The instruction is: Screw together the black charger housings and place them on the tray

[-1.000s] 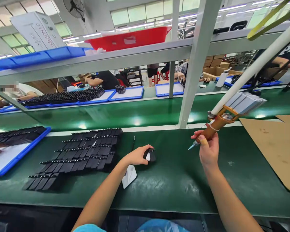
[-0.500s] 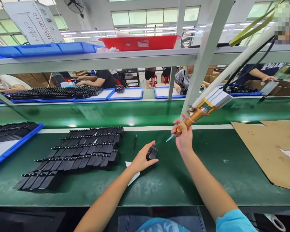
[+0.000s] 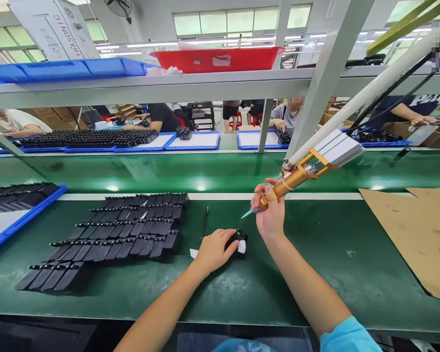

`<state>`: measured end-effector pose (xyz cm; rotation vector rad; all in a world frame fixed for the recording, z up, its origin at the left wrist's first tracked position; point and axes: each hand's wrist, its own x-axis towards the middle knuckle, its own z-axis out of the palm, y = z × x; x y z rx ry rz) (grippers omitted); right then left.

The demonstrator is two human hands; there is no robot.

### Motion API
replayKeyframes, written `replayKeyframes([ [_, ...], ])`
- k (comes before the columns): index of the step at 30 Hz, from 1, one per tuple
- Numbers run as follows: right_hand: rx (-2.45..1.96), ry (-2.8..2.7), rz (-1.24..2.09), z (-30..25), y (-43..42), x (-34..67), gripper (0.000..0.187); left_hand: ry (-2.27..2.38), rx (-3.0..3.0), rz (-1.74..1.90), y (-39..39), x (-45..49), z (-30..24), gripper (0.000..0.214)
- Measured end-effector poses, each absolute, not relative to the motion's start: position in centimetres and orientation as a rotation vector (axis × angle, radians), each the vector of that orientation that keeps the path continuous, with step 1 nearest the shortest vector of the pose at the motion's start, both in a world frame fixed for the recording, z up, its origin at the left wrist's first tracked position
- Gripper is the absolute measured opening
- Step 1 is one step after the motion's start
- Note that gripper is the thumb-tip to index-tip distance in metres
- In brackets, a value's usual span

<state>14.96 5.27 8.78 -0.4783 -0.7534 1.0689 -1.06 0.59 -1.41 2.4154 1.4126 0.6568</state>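
Observation:
My left hand (image 3: 215,250) rests on the green work surface, its fingers closed round a small black plastic part (image 3: 244,236) that shows a white patch on its near side. The fingers hide much of that part. In the fist of my right hand (image 3: 271,215) is a gold dispensing gun (image 3: 291,183) with a pale blue tapered nozzle (image 3: 248,213). The nozzle points down and left, above the black part and apart from it. A thin dark pen-like tool (image 3: 204,223) lies beyond my left hand, and a scrap of white paper (image 3: 193,253) is partly under it.
Rows of black parts (image 3: 128,230) lie to the left, beside a blue-rimmed tray (image 3: 29,217). Brown cardboard (image 3: 414,234) covers the right side. A white arm (image 3: 374,90) slopes down to the gun. A metal shelf (image 3: 205,93) crosses overhead. Several people work beyond the bench.
My left hand has closed on the black part, which has shifted slightly nearer and right and now shows its white patch. My right hand and the dispensing gun have moved a little left.

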Motion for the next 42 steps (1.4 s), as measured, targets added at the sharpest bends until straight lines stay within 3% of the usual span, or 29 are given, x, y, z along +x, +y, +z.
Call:
replayKeyframes([
  [5,-0.471,-0.766,1.077,8.9,5.1,14.6,0.021,1.514,2.420,0.510,-0.4,0.5,-1.4,0.095],
  [9,-0.482,-0.783,1.069,8.8,5.0,14.5,0.021,1.535,2.353,0.673,-0.9,1.4,-2.3,0.103],
  [17,-0.518,-0.780,1.044,8.8,5.4,14.8,0.026,1.209,1.857,0.866,0.9,0.6,-3.6,0.078],
  [26,-0.484,-0.768,1.061,8.9,5.0,14.6,0.025,1.133,2.100,0.778,2.0,-0.7,-2.7,0.048],
  [38,-0.502,-0.821,1.028,8.9,4.4,14.2,0.027,1.374,2.086,0.832,2.2,-0.7,-3.4,0.032],
  [42,-0.504,-0.841,1.013,8.9,4.1,14.1,0.026,1.400,1.858,0.925,2.1,-1.2,-2.3,0.038],
])
